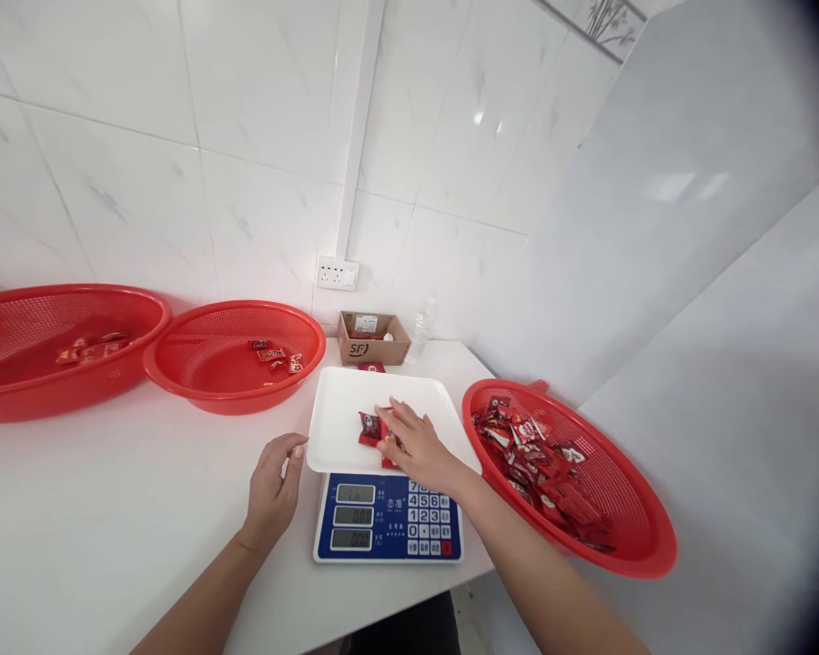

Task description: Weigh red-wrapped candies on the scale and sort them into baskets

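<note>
An electronic scale with a blue keypad front carries a white tray. Small red candy packets lie on the tray. My right hand rests over them with fingers curled, touching the packets. My left hand sits loosely curled on the white table beside the tray's left edge, holding nothing that I can see. On the right, a red basket holds several red packets.
Two more red baskets stand at the back left, the middle basket and the far-left basket, each with a few packets. A small cardboard box and a clear bottle stand by the tiled wall. A wall socket is above.
</note>
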Demonstrator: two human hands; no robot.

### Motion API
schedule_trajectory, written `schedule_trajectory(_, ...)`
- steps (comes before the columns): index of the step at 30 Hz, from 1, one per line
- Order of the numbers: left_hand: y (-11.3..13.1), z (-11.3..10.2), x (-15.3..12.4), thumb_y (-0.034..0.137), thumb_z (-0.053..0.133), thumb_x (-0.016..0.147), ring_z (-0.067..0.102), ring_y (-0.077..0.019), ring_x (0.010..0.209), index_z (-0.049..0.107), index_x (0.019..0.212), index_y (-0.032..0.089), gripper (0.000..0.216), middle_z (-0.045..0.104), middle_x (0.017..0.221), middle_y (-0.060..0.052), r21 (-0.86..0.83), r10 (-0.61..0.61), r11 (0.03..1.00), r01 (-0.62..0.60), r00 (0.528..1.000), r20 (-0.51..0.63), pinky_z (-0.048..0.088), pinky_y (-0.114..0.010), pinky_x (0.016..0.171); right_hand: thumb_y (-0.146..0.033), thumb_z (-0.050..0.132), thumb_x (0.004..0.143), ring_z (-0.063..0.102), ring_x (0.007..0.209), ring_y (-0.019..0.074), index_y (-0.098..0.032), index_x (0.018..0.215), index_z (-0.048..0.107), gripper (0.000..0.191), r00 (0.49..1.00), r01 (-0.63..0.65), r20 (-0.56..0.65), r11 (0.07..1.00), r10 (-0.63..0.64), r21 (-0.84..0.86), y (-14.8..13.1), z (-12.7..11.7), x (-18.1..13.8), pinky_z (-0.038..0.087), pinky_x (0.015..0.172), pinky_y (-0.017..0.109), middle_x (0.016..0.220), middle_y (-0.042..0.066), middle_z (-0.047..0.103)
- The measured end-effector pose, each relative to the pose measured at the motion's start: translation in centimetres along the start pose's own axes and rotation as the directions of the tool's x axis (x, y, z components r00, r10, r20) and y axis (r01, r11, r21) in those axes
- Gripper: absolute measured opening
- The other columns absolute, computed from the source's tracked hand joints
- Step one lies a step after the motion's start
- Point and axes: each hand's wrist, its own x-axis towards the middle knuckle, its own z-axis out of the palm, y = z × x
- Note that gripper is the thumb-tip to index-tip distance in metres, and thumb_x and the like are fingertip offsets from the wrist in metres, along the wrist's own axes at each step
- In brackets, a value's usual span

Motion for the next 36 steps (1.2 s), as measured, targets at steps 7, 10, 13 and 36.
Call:
schedule_trajectory(7,-0.5,0.2,-0.1,0.029,0.043,0.095,0.063,-0.0253,0.102,0.063,0.100,0.019,0.023,0.066,0.104,-0.011,-0.003,0.006,1.000,-0.006,0.998,-0.062,0.055,-0.040,0.086,-0.047,0.029,0.095,0.016,0.148,0.0205,-0.019,0.152,0.024,0.064,0.940,-0.215,-0.257,0.975,0.224,0.061,6.1,-4.5,-3.2,0.014,0.120,0.044,0.161,0.008,0.019)
schedule_trajectory(10,-0.5,0.3,-0.2,0.029,0.044,0.095,0.063,-0.0249,0.102,0.063,0.101,0.019,0.023,0.066,0.104,-0.011,-0.009,-0.001,1.000,0.000,0.999,-0.053,0.056,-0.039,0.084,-0.042,0.031,0.094,0.024,0.146,0.0275,-0.013,0.152,0.024,0.066,0.902,-0.361,-0.222,0.929,0.370,0.080,9.5,-5.8,-5.8,0.020,0.118,0.050,0.159,0.013,0.024)
schedule_trajectory(13,-0.5,0.4,-0.3,0.030,0.043,0.095,0.063,-0.0248,0.102,0.063,0.101,0.019,0.023,0.066,0.105,-0.012,-0.013,-0.011,1.000,0.010,0.999,-0.044,0.056,-0.039,0.084,-0.035,0.045,0.087,0.042,0.137,0.0329,-0.011,0.145,0.042,0.063,0.890,-0.446,-0.065,0.891,0.451,0.079,12.2,-6.0,-8.2,0.031,0.113,0.049,0.149,0.015,0.044)
schedule_trajectory(36,-0.7,0.4,-0.1,0.032,0.042,0.095,0.064,-0.0234,0.097,0.062,0.101,0.019,0.025,0.067,0.100,-0.010,-0.022,-0.035,0.999,0.034,0.999,-0.025,0.056,-0.037,0.082,-0.029,0.033,0.084,0.069,0.076,0.0252,-0.022,0.068,0.058,0.031,0.896,-0.427,-0.033,0.879,0.443,0.212,13.4,-3.7,-9.6,0.052,0.078,0.039,0.075,0.005,0.073)
